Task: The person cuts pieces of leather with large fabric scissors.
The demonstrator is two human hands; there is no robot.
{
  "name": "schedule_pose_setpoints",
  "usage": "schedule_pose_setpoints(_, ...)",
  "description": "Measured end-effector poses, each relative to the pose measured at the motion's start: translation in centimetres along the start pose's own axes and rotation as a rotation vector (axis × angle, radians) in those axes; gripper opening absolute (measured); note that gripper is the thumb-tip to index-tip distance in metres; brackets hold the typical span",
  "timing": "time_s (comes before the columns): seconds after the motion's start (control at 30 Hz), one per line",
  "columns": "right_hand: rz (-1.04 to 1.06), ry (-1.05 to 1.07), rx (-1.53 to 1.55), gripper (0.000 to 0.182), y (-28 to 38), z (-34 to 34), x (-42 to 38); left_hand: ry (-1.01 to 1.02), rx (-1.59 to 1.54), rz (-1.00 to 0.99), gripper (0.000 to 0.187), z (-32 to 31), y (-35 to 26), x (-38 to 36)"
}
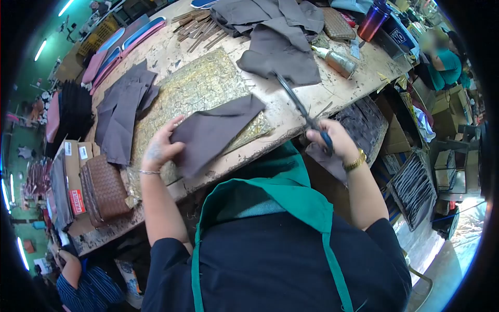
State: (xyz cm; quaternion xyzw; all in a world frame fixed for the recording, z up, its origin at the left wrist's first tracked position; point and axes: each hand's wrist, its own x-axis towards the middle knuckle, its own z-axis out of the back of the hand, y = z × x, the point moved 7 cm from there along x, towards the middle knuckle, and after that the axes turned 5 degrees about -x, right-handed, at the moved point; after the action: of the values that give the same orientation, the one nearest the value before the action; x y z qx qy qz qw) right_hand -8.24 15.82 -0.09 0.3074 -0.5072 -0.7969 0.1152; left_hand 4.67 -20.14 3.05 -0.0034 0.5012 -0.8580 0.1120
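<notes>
A dark grey-brown piece of material [215, 130] lies over the front part of a worn, gold-flecked board [200, 73]. At its left end is my left hand [165, 146], with thumb and fingers apart around the edge of the piece. My right hand [335, 139] is closed around the handles of long dark scissors [296, 99], whose blades point up and left toward a dark piece [280, 52] at the back. Another dark piece [325, 161] hangs below my right hand; whether the hand touches it is unclear. More dark pieces [122, 112] lie left of the board.
Brown woven-pattern pieces [105, 190] stand by a cardboard box [73, 179] at the left. At the back right are a glue bottle [337, 61] and a purple tumbler [374, 21]. Thin strips [200, 31] lie behind the board. Other people appear at lower left [86, 286] and upper right [446, 65].
</notes>
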Motion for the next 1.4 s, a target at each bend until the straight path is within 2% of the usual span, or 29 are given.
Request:
schedule_pose_setpoints(0.03, 0.02, -0.044, -0.165, 0.041, 0.8, 0.6, 1.3, -0.099, 0.302, 0.03, 0.062, 1.9, 1.1, -0.6)
schedule_pose_setpoints(0.07, 0.054, -0.102, -0.235, 0.043, 1.0, 1.0, 2.4, -0.107, 0.298, 0.038, 0.062, 1.9, 1.4, -0.9)
schedule_pose_setpoints(0.13, 0.023, -0.117, -0.26, 0.044, 1.5, 1.4, 3.3, -0.613, 0.92, -0.261, 0.049, 3.3, -1.9, -2.6)
schedule_pose_setpoints(0.17, 0.024, -0.12, -0.268, 0.045, 1.9, 1.5, 3.2, -0.615, 0.922, -0.248, 0.049, 2.6, -2.3, -2.3)
schedule_pose_setpoints(0.23, 0.036, -0.064, -0.292, 0.044, 2.3, 1.5, 2.1, -0.242, 0.414, -0.402, 0.032, -1.9, -3.8, -0.8)
schedule_pose_setpoints(0.3, 0.045, -0.01, -0.314, 0.044, 1.7, 1.3, 0.3, -0.022, 0.529, -0.326, 0.023, -6.1, -4.8, -0.2)
schedule_pose_setpoints(0.37, 0.087, 0.072, -0.128, 0.044, 0.6, 1.0, -2.4, -0.036, 0.556, -0.363, 0.027, -7.1, -4.8, 0.6)
schedule_pose_setpoints(0.43, 0.029, 0.131, -0.076, 0.043, -1.5, 1.0, -5.0, -0.042, 0.58, -0.409, 0.031, -7.8, -4.7, 1.7)
schedule_pose_setpoints(0.5, 0.0, 0.195, 0.138, 0.042, -2.9, -0.3, -7.0, -0.079, 0.552, -0.581, 0.051, -8.4, -5.7, 2.5)
schedule_pose_setpoints(0.53, -0.005, 0.194, 0.188, 0.043, -3.0, -1.0, -7.7, 0.027, 0.6, -0.424, 0.065, -9.1, -5.1, 3.4)
schedule_pose_setpoints(0.7, 0.001, 0.173, 0.154, 0.043, -5.7, -2.5, -8.4, 0.058, 0.482, -0.288, 0.061, -9.7, -4.9, 5.6)
schedule_pose_setpoints(0.77, 0.03, 0.208, 0.12, 0.043, -5.6, -3.2, -8.2, -0.161, 0.574, -0.412, 0.057, -9.1, -5.4, 4.6)
schedule_pose_setpoints(0.83, 0.158, 0.097, 0.039, 0.042, -4.9, -2.9, -7.6, -0.162, 0.624, -0.291, 0.059, -9.2, -5.2, 3.0)
schedule_pose_setpoints(0.9, 0.096, 0.128, -0.016, 0.041, -6.0, -2.9, -7.2, -0.125, 0.666, -0.234, 0.065, -9.6, -4.1, 2.0)
schedule_pose_setpoints(0.93, 0.032, 0.128, 0.178, 0.04, -6.1, -3.5, -6.9, -0.09, 0.662, -0.206, 0.068, -10.1, -3.7, 1.7)
schedule_pose_setpoints(0.97, 0.034, 0.156, 0.195, 0.04, -3.8, -4.1, -7.0, -0.116, 0.699, -0.233, 0.07, -10.5, -3.5, 1.4)
schedule_pose_setpoints(1.07, 0.024, 0.165, 0.218, 0.04, -5.1, -3.4, -6.2, -0.143, 0.685, -0.217, 0.071, -10.5, -3.2, 1.3)
schedule_pose_setpoints(1.13, 0.074, 0.214, 0.025, 0.042, -4.9, -3.2, -5.8, -0.137, 0.668, -0.22, 0.067, -10.6, -3.2, 1.4)
schedule_pose_setpoints(1.33, 0.092, 0.191, 0.026, 0.043, -4.5, -3.8, -6.0, -0.174, 0.702, -0.22, 0.045, -10.9, -3.0, 1.6)
schedule_pose_setpoints(1.4, 0.101, 0.172, 0.079, 0.04, -4.0, -4.3, -6.1, -0.16, 0.659, -0.238, 0.043, -11.5, -3.6, 1.3)
